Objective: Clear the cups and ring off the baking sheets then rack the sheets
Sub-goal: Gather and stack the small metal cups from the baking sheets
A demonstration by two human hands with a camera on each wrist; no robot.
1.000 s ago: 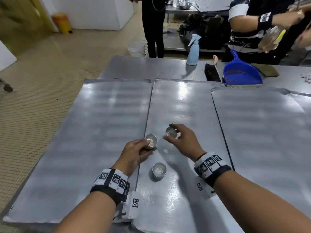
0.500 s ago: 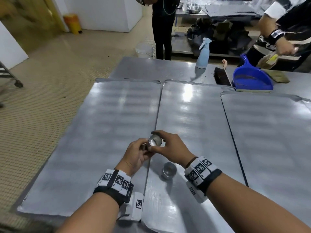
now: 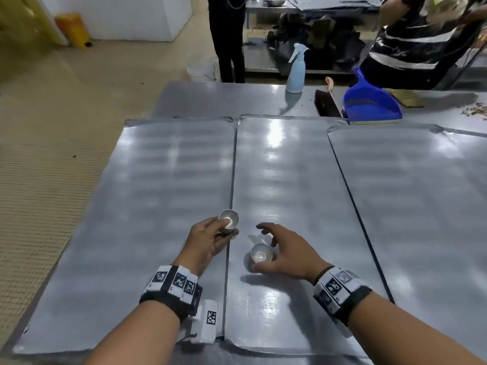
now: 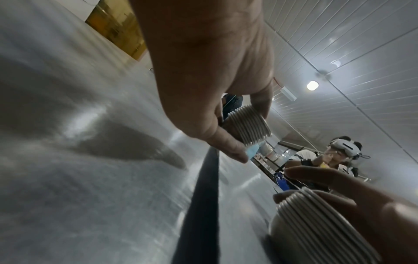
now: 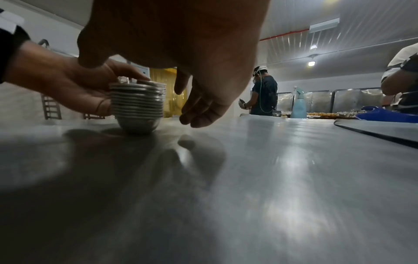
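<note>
Three bare metal baking sheets lie side by side: left, middle, right. My left hand pinches a stack of small ribbed metal cups over the seam between the left and middle sheets. A second cup stack stands on the middle sheet. My right hand arches around it with spread fingers, thumb near its base, without closing. In the right wrist view the right fingers hang just clear of a cup stack. No ring is visible.
At the table's far side stand a spray bottle, a brush and a blue dustpan, with crumbs at the far right. Two people work beyond. The table's left edge drops to the floor.
My right hand carried a cup to the stack in my left hand, let it go there, then drew back toward me to the second stack. The left hand stayed put.
</note>
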